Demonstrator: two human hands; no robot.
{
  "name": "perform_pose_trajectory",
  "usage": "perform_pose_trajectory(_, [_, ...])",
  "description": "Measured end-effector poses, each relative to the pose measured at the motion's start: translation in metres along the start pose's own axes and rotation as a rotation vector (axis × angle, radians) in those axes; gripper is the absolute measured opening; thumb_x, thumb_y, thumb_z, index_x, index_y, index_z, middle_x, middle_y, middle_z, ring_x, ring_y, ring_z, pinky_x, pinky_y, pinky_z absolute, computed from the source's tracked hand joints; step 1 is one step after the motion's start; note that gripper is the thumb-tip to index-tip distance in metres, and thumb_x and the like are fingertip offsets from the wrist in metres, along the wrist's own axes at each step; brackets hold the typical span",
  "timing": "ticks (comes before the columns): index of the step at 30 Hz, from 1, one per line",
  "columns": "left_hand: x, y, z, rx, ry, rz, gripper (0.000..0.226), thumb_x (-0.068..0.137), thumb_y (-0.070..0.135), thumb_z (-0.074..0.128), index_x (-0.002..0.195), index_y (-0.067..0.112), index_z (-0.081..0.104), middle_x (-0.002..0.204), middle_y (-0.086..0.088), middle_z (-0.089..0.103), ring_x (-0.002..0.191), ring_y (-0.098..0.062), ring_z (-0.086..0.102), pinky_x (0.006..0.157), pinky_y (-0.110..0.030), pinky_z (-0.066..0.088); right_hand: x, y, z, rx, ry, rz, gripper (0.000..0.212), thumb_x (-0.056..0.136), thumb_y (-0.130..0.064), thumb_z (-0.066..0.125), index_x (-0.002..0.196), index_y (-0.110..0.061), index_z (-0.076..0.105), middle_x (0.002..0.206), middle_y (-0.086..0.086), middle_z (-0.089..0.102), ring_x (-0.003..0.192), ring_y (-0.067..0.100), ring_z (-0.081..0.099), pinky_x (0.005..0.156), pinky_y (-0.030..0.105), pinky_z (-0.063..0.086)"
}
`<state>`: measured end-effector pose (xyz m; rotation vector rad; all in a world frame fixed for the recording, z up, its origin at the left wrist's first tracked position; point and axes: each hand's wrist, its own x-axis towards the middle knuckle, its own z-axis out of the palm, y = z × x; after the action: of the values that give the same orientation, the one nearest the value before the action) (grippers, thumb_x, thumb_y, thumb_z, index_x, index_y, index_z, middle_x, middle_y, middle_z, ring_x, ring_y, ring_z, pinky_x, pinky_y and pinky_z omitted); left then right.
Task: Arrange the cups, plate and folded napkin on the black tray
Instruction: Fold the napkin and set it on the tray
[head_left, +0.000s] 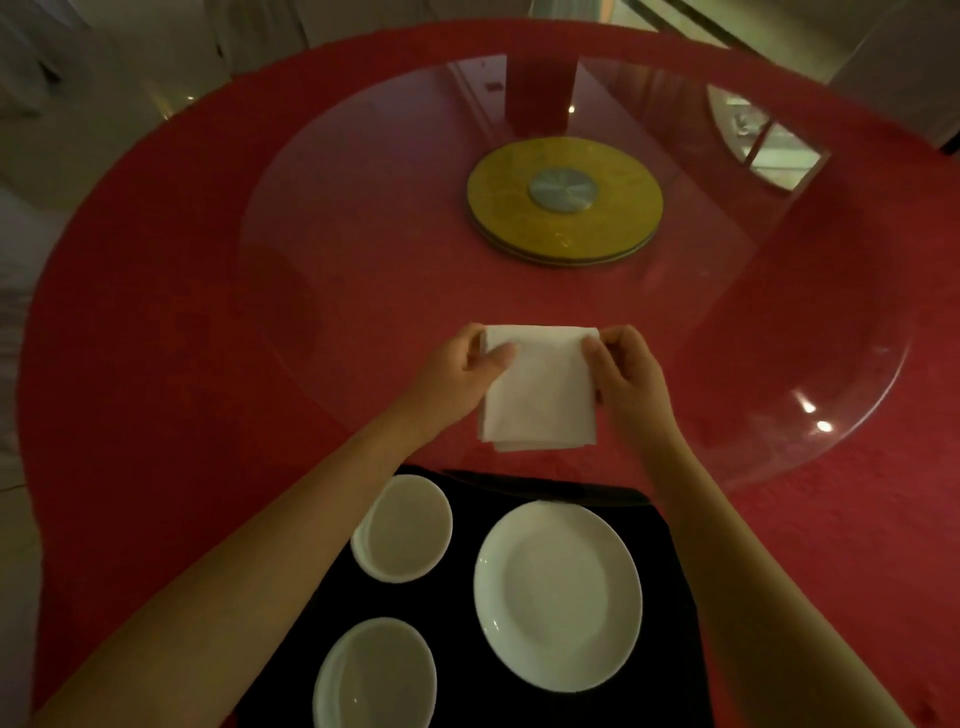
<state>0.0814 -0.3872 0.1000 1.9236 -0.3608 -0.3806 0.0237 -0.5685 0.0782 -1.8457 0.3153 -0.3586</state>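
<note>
So at the lower left of the frame I've got two white cups on the black tray (670, 540): the far cup (402, 527) sits up by the tray's back left corner, partly under my left forearm, and the near cup (375, 673) is below it, cut off by the bottom edge. Both are upright and look empty.

Moving right, my left hand (457, 371) is pinching the top left corner of the folded napkin (537, 387), thumb on top and the other fingers curled underneath. The napkin is a white folded square in the middle of the frame, over the red bench (156, 338) just past the far edge of the tray, so it's not on the tray yet. Can't tell if its lower edge is touching the bench or hanging just above it.

Below the napkin, the white plate (558, 595) lies flat on the right half of the tray, close beside the cups but not touching.

My right hand (628, 371) has the napkin's top right corner, fingers closed on it the same way.

Upper middle of the frame there's a gold turntable (566, 200) under the glass top (857, 364).
</note>
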Motion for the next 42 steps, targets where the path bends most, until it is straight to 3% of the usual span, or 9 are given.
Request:
perform_pose_trajectory(5, [-0.022, -0.004, 0.037, -0.179, 0.263, -0.227, 0.021, 0.094, 0.031, 0.048, 0.1, 0.011, 0.052, 0.083, 0.003, 0.057, 0.08, -0.015, 0.056, 0.057, -0.02, 0.043, -0.02, 0.001, -0.004, 0.14, -0.231, 0.325, 0.027, 0.087, -0.037, 0.057, 0.107, -0.019, 0.053, 0.097, -0.003, 0.059, 0.083, 0.012, 0.06, 0.065, 0.028, 0.05])
perform_pose_trajectory(9, [-0.04, -0.006, 0.047, -0.369, 0.333, -0.327, 0.027, 0.092, 0.033, 0.052, 0.103, 0.009, 0.054, 0.095, -0.005, 0.063, 0.088, -0.02, 0.06, 0.066, -0.026, 0.049, -0.045, 0.007, -0.012, 0.205, -0.388, 0.4, 0.044, 0.083, -0.02, 0.065, 0.123, -0.02, 0.047, 0.116, 0.005, 0.059, 0.102, 0.023, 0.061, 0.079, 0.04, 0.056])
perform_pose_trajectory(12, [-0.063, -0.011, 0.05, -0.728, 0.13, -0.452, 0.04, 0.091, 0.038, 0.053, 0.121, 0.011, 0.055, 0.117, -0.013, 0.065, 0.105, -0.027, 0.063, 0.082, -0.041, 0.055, -0.06, 0.007, -0.011, 0.272, -0.287, 0.373, 0.039, 0.086, -0.011, 0.06, 0.123, -0.016, 0.049, 0.115, 0.01, 0.061, 0.098, 0.024, 0.062, 0.074, 0.035, 0.057])
perform_pose_trajectory(15, [-0.089, -0.016, 0.049, -0.911, -0.164, -0.559, 0.045, 0.084, 0.041, 0.059, 0.122, 0.017, 0.056, 0.115, -0.012, 0.068, 0.103, -0.029, 0.065, 0.08, -0.051, 0.057, -0.075, 0.008, -0.014, 0.32, -0.219, 0.333, 0.029, 0.087, -0.011, 0.058, 0.114, -0.018, 0.053, 0.112, 0.008, 0.061, 0.098, 0.024, 0.062, 0.077, 0.038, 0.057])
perform_pose_trajectory(18, [-0.104, -0.019, 0.047, -1.02, -0.235, -0.529, 0.043, 0.086, 0.027, 0.058, 0.127, 0.013, 0.052, 0.117, -0.014, 0.065, 0.101, -0.03, 0.066, 0.075, -0.047, 0.059, -0.091, 0.012, -0.015, 0.289, -0.169, 0.333, 0.014, 0.086, -0.017, 0.06, 0.097, -0.025, 0.054, 0.104, 0.004, 0.061, 0.088, 0.017, 0.063, 0.064, 0.029, 0.057])
perform_pose_trajectory(26, [-0.147, -0.023, 0.031, -0.825, -0.241, -0.462, 0.039, 0.095, 0.009, 0.043, 0.131, 0.025, 0.041, 0.108, -0.001, 0.06, 0.094, -0.02, 0.06, 0.061, -0.033, 0.06, -0.167, 0.023, -0.006, 0.289, -0.131, 0.398, 0.009, 0.085, -0.017, 0.063, 0.09, -0.015, 0.057, 0.091, 0.003, 0.062, 0.074, 0.009, 0.066, 0.06, 0.022, 0.055])
perform_pose_trajectory(32, [-0.214, -0.038, 0.049, -0.303, -0.181, -0.421, 0.051, 0.089, 0.006, 0.053, 0.136, 0.012, 0.035, 0.131, -0.011, 0.052, 0.116, -0.027, 0.054, 0.092, -0.043, 0.051, -0.251, 0.022, -0.013, 0.214, -0.007, 0.457, 0.03, 0.083, -0.01, 0.064, 0.109, -0.017, 0.051, 0.102, 0.01, 0.064, 0.089, 0.021, 0.064, 0.075, 0.036, 0.055])
perform_pose_trajectory(34, [-0.239, -0.041, 0.063, -0.081, -0.162, -0.372, 0.054, 0.087, 0.009, 0.056, 0.137, 0.013, 0.035, 0.13, -0.008, 0.053, 0.117, -0.025, 0.053, 0.092, -0.033, 0.047, -0.276, 0.023, -0.019, 0.177, 0.037, 0.503, 0.04, 0.083, -0.008, 0.065, 0.118, -0.016, 0.049, 0.102, 0.011, 0.066, 0.091, 0.024, 0.064, 0.08, 0.039, 0.054])
perform_pose_trajectory(42, [-0.288, -0.075, 0.108, 0.15, -0.153, -0.38, 0.051, 0.085, 0.003, 0.054, 0.134, 0.009, 0.041, 0.13, -0.014, 0.051, 0.119, -0.029, 0.051, 0.092, -0.033, 0.044, -0.33, 0.048, -0.027, -0.241, 0.033, 0.555, 0.034, 0.078, -0.012, 0.069, 0.111, -0.01, 0.059, 0.088, 0.001, 0.065, 0.076, 0.013, 0.062, 0.059, 0.019, 0.048])
